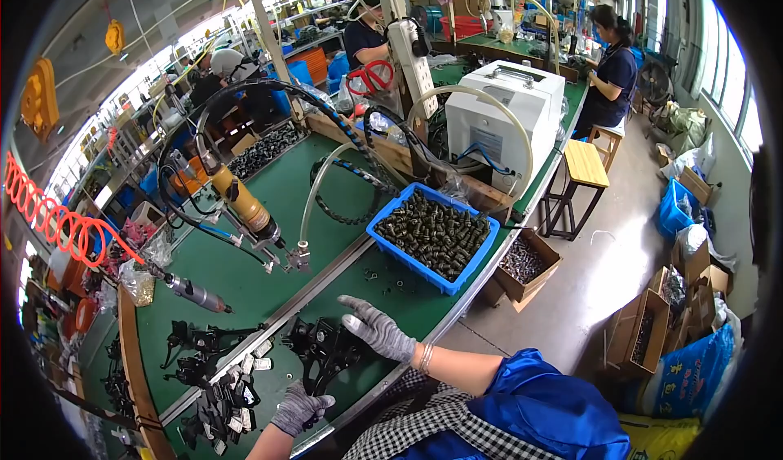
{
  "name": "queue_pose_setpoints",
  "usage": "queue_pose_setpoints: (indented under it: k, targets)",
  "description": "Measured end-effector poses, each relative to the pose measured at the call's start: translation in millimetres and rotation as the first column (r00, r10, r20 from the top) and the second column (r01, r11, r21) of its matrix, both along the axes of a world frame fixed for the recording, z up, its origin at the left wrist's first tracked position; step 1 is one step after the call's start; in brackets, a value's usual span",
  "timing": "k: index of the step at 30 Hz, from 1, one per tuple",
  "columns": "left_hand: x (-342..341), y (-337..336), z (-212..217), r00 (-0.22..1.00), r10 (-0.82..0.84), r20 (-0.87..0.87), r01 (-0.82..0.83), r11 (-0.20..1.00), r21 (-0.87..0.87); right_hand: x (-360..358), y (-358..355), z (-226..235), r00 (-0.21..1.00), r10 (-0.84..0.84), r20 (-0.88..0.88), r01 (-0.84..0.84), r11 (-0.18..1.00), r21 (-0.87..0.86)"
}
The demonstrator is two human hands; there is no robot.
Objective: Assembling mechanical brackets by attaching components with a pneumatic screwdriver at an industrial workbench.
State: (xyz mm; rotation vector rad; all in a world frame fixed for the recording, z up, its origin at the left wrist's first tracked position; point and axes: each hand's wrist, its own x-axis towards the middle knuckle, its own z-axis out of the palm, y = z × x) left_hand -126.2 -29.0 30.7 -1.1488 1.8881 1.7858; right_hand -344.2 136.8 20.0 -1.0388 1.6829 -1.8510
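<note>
Both my hands wear grey knit gloves. My right hand [379, 329] hovers at the right side of a cluster of black lever assemblies [320, 350], its fingers stretched out and thumb apart. Below that cluster, my left hand [300, 408] has its fingers curled at the lower end of a black lever assembly; the fingertips are partly hidden. To the left lie more black lever assemblies [204, 342] and a pile of small black parts with whitish faces [236, 399]. A blue bin [444, 279] full of small dark ribbed fittings stands beyond my right hand.
A yellow power driver [241, 199] hangs over the green bench [326, 256]; a silver driver [196, 294] hangs from a red coiled hose [57, 223]. A metal rail [326, 279] crosses the bench. Beyond are a white machine [506, 121] and co-workers. An open carton [526, 264] sits right.
</note>
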Motion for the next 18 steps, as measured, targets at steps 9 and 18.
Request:
queue_pose_setpoints:
  k: [9, 18]
  targets:
    - [-16.3, 15.8, -1.1, 0.994, 0.106, -0.003, -0.106, 0.993, -0.043, 20.0, -21.3, 4.7, 0.991, 0.099, 0.091, -0.101, 0.995, 0.019]
    - [14.5, 29.6, -2.0, 0.952, 0.203, -0.229, -0.178, 0.976, 0.126, 17.7, -11.4, 33.2, 0.961, 0.178, 0.212, -0.155, 0.98, -0.122]
